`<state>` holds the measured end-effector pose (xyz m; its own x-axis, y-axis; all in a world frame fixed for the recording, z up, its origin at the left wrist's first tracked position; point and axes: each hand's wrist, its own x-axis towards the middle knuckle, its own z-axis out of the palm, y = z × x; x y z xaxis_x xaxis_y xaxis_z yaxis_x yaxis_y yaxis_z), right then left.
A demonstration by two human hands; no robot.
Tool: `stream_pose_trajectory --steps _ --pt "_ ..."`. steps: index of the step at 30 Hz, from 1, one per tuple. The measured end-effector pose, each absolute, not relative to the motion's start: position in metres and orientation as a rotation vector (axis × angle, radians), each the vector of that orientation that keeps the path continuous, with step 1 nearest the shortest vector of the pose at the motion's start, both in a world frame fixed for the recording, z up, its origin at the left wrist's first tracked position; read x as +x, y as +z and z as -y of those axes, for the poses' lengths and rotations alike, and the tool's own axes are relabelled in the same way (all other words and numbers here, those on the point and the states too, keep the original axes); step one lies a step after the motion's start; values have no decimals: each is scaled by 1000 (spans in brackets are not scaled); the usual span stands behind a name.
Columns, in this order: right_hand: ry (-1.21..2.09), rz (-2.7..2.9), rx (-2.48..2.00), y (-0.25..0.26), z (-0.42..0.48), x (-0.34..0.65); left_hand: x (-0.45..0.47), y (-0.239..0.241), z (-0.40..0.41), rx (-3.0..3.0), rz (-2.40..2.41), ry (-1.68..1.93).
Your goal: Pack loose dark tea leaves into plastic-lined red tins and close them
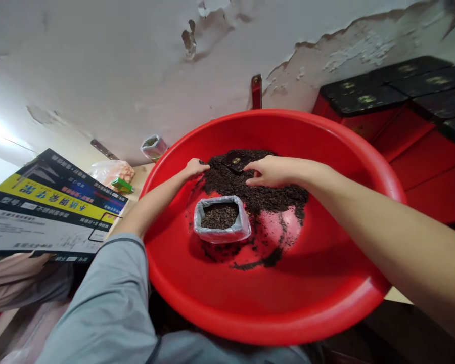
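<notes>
My right hand is over the heap of dark dried leaves, its index finger on the edge of a black lid with a gold mark. My thumb is bent below that finger, and the lid lies tilted, partly sunk in the heap. At the heap's left edge my left hand has its fingers curled, with a dark edge beside them; what they hold is hidden. Nearer to me stands a box lined with a clear plastic bag, containing the same kind of leaves. All this is inside a large red basin.
Red boxes with black lids are stacked at the right. Behind the basin's left rim stands another bag-lined container. A printed carton and a green packet are at the left. The peeling wall rises behind.
</notes>
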<state>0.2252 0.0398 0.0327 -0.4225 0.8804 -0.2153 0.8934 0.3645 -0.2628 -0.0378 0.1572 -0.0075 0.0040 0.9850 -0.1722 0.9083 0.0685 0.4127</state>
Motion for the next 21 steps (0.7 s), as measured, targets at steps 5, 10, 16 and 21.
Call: stream_pose_trajectory --steps 5,10,16,21 --pt "-446 -2592 1602 33 -39 224 -27 43 -100 1695 -1733 382" --pt "-481 -2594 1604 31 -37 223 -24 35 -32 2061 -1516 482" --pt "-500 -2584 1598 30 -34 219 -35 -5 10 2688 -1082 507" --pt "-509 -2571 1598 31 -33 219 -45 -10 12 2805 -887 394"
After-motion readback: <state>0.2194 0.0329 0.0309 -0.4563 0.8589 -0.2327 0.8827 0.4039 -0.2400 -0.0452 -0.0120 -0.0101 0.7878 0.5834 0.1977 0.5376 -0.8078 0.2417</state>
